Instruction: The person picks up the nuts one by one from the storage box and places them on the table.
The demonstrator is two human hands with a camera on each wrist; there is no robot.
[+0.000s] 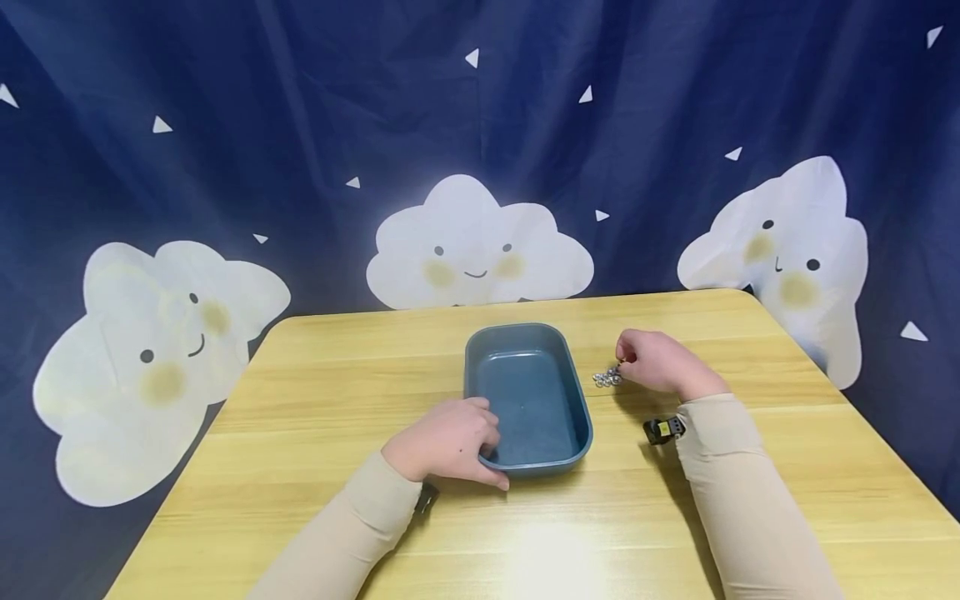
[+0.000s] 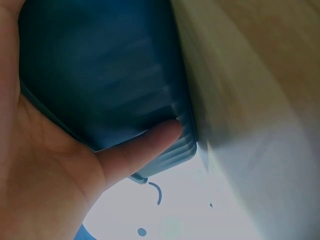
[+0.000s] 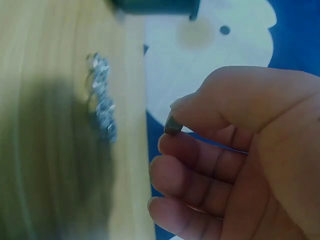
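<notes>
A dark blue-green rectangular basin stands at the middle of the table. At its near left corner my left hand grips the rim, fingers over the inside; in the left wrist view the thumb presses along the ribbed outer wall. Right of the basin lies a small pile of shiny metal nuts, blurred in the right wrist view. Just above the pile, my right hand pinches one small metal nut between thumb and forefinger, its other fingers curled.
The light wooden table has rounded far corners. Behind it hangs a dark blue curtain with white smiling clouds and small triangles. A small black device is worn at the right wrist.
</notes>
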